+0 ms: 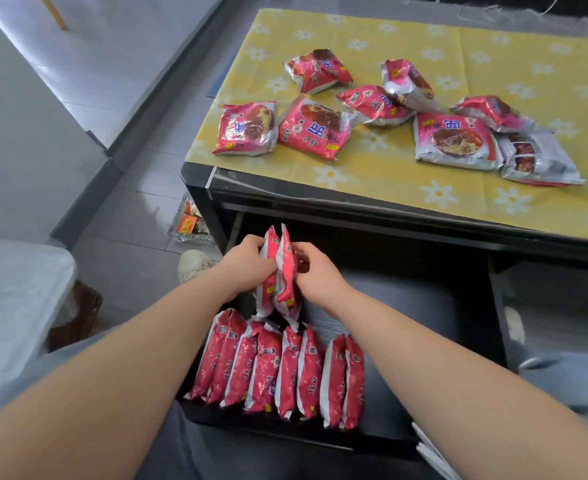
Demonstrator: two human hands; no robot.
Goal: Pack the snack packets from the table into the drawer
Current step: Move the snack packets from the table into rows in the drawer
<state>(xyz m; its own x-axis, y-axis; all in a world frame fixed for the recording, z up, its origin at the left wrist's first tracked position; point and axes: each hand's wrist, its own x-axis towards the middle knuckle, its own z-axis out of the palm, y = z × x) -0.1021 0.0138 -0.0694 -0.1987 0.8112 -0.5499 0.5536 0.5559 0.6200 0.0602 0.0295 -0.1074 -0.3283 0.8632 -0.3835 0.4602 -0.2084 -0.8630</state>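
Now, mid-frame: your left hand (247,270) and right hand (318,273) together grip a pair of packets (280,271), upright, pressed between them, above the drawer (406,358). Lower centre: a row (278,372) stands on edge inside it. Upper right: loose packets (315,128) lie scattered on the table (354,174).

the drawer (406,341) floor is bare right of the standing row of packets (278,368), which fills its near left. behind the row, two upright packets (280,271) pinched between left hand (247,268) and right hand (320,275) block the way. the counter (389,207) edge overhangs the rear.
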